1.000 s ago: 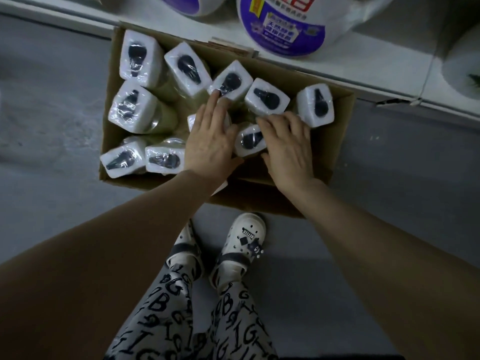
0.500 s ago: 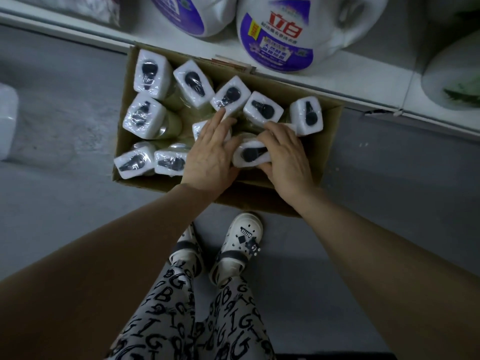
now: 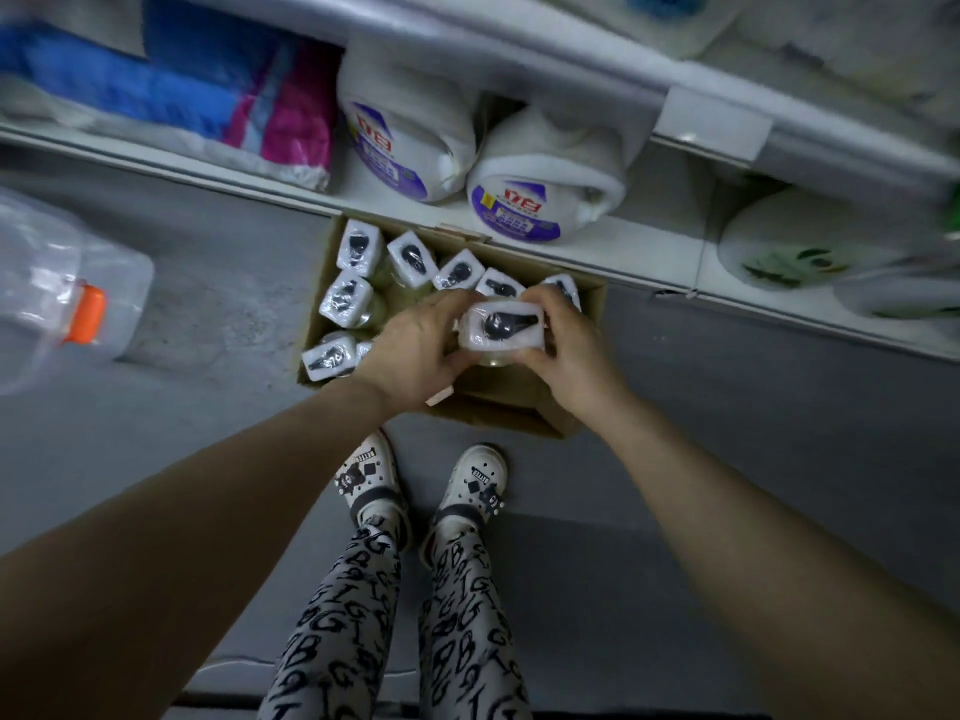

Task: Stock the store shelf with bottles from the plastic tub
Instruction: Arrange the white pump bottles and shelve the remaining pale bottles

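Bottle (image 3: 500, 327) raised over box (image 3: 596, 301), left hand (image 3: 415, 350), right hand (image 3: 571, 345)

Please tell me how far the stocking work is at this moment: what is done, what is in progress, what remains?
Done: the near right part of the cardboard box is bare, so some bottles are probably out already; where they went is not visible. In hand: the left hand and right hand grip one wrapped pump bottle above the box. Left: at least seven wrapped bottles stand in the box.
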A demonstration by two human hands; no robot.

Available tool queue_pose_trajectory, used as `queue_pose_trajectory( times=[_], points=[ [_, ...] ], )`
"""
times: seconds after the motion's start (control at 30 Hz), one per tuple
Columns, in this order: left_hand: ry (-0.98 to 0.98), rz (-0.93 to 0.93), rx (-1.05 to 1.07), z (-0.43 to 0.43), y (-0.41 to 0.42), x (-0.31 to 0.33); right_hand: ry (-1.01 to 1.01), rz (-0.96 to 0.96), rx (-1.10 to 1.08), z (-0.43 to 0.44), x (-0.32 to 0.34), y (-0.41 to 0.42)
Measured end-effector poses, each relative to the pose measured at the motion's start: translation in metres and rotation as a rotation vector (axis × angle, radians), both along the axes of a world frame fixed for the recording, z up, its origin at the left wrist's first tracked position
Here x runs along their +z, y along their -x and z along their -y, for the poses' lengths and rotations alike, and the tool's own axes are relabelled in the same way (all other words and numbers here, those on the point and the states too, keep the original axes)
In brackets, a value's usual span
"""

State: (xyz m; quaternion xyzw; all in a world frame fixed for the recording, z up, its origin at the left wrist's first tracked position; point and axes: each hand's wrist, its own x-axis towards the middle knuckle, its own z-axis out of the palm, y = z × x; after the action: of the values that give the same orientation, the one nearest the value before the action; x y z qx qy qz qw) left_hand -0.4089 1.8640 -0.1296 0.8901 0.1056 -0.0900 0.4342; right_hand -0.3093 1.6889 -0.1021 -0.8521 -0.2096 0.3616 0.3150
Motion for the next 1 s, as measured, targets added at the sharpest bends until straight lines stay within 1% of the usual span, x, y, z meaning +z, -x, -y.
queue_pose_trajectory(
  times=[0.07,0.17,0.27,0.47,0.63,0.73,0.83,1.0],
  points=[
    [0.08,-0.027,0.052,-0.004,-0.005,0.023,-0.057,-0.082,-0.08,-0.003,0.021,-0.003],
    [0.234,-0.066,0.124,-0.01,-0.009,0.073,-0.12,-0.151,-0.181,-0.011,0.073,-0.006],
    [0.396,-0.087,0.192,-0.015,-0.012,0.12,-0.226,-0.234,-0.309,-0.014,0.116,-0.005],
    [0.512,-0.087,0.234,-0.024,-0.012,0.209,-0.365,-0.279,-0.474,-0.018,0.204,0.004],
    [0.539,-0.018,0.264,-0.023,0.0,0.284,-0.47,-0.273,-0.516,-0.018,0.268,0.018],
    [0.519,0.04,0.258,-0.023,0.01,0.325,-0.535,-0.267,-0.49,-0.018,0.306,0.025],
    [0.488,0.088,0.257,-0.021,0.02,0.36,-0.549,-0.272,-0.467,-0.016,0.339,0.031],
    [0.458,0.148,0.242,-0.026,0.03,0.416,-0.562,-0.255,-0.369,-0.019,0.398,0.033]
  ],
)
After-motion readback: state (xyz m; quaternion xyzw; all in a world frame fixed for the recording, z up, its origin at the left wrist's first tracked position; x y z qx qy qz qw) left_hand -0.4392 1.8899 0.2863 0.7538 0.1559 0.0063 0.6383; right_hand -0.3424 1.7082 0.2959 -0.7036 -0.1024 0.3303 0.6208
